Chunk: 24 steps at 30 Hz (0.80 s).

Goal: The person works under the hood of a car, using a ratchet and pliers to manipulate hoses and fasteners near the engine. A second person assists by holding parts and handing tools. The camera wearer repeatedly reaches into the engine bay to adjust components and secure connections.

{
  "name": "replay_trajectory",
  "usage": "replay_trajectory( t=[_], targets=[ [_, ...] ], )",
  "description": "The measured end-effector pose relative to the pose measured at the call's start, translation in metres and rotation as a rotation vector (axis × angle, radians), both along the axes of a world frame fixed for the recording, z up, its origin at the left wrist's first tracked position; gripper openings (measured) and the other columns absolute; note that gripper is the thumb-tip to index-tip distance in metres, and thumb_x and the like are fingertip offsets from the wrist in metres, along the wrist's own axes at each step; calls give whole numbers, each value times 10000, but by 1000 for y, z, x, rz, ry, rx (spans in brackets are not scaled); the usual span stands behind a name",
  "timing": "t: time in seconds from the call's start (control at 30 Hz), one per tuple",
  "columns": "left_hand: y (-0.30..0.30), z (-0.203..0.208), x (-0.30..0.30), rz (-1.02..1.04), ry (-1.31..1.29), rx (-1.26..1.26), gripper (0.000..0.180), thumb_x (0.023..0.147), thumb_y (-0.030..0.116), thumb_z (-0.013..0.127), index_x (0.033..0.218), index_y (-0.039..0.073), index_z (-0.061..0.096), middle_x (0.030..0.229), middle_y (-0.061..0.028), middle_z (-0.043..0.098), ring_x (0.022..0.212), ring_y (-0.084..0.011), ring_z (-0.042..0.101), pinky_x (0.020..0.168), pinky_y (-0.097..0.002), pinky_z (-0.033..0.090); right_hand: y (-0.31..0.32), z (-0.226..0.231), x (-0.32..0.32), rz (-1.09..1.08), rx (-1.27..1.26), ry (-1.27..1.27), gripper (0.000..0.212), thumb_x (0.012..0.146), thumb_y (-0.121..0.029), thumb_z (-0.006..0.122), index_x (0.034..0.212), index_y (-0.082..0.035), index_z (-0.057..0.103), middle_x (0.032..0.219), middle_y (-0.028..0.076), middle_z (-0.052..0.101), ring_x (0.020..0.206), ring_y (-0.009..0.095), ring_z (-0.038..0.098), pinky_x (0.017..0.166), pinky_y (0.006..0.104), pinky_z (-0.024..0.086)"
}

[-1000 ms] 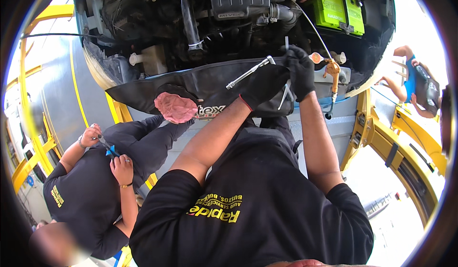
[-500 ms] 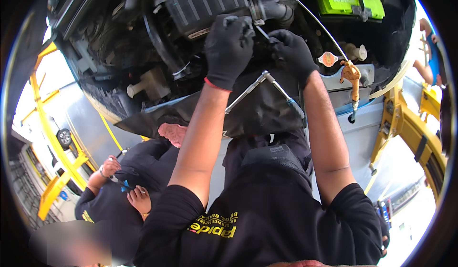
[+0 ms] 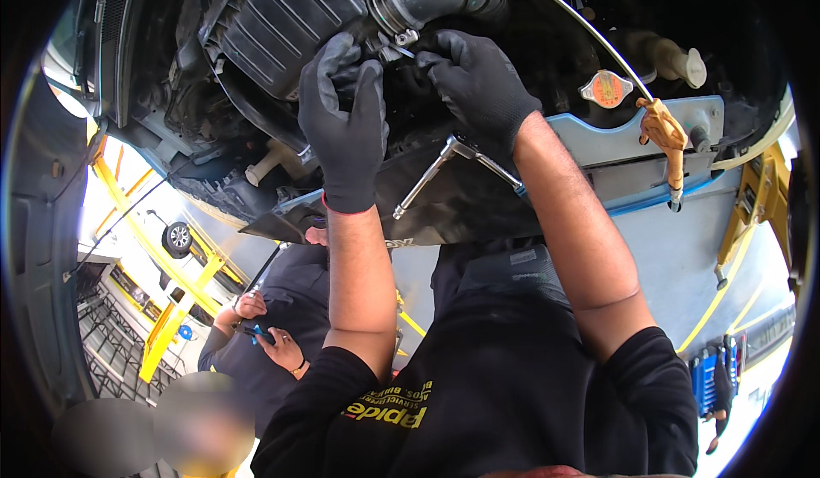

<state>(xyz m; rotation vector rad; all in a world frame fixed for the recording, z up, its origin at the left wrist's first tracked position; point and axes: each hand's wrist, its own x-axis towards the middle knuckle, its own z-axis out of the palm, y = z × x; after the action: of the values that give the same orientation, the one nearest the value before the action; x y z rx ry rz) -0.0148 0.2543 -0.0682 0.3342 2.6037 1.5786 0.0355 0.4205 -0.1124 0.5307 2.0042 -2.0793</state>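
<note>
Far left sits one ribbed black plastic box (image 3: 282, 29), with one thick black corrugated hose (image 3: 448, 0) to its right. Nearer are two hands in black gloves: the left hand (image 3: 346, 136) curls, around what I cannot tell, while the right hand (image 3: 483, 81) pinches something slim. One bent silver metal tool (image 3: 427, 178) lies nearer; one slim, straight, pale rod (image 3: 403, 52) juts left from the right fingertips, near the hose's end.

From the wearer's head, one wide fisheye camera looks steeply down over black shirt (image 3: 512, 375) and bare forearms (image 3: 581, 230), close above the front edge of the engine bay (image 3: 585, 145)
</note>
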Motion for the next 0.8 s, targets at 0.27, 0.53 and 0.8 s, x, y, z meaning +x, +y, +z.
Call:
replay_trajectory(
  t=[0.27, 0.53, 0.8],
  targets=[
    [1, 6, -2, 0, 101, -123, 361, 933, 22, 720, 1281, -20, 631, 1131, -97, 667, 986, -148, 664, 843, -297, 552, 7, 6, 11, -17, 156, 71, 189, 928, -173, 630, 1040, -39, 703, 880, 143, 687, 847, 306, 643, 773, 427, 518],
    [-24, -1, 31, 33, 25, -111, 347, 960, 1, 687, 1300, -21, 620, 1089, -66, 694, 943, -97, 642, 854, -251, 533, 41, 77, 6, 209, 892, 441, 243, 868, -116, 703, 1109, -89, 715, 981, 130, 632, 913, 347, 663, 766, 441, 540],
    [-57, -14, 35, 126, 93, 78, 322, 922, 79, 750, 1228, 24, 670, 994, -84, 681, 796, -146, 678, 728, -275, 559, 33, 159, -75, 764, 1301, 829, 233, 796, -169, 724, 1007, -77, 697, 996, 95, 652, 966, 288, 653, 838, 400, 553]
  ],
)
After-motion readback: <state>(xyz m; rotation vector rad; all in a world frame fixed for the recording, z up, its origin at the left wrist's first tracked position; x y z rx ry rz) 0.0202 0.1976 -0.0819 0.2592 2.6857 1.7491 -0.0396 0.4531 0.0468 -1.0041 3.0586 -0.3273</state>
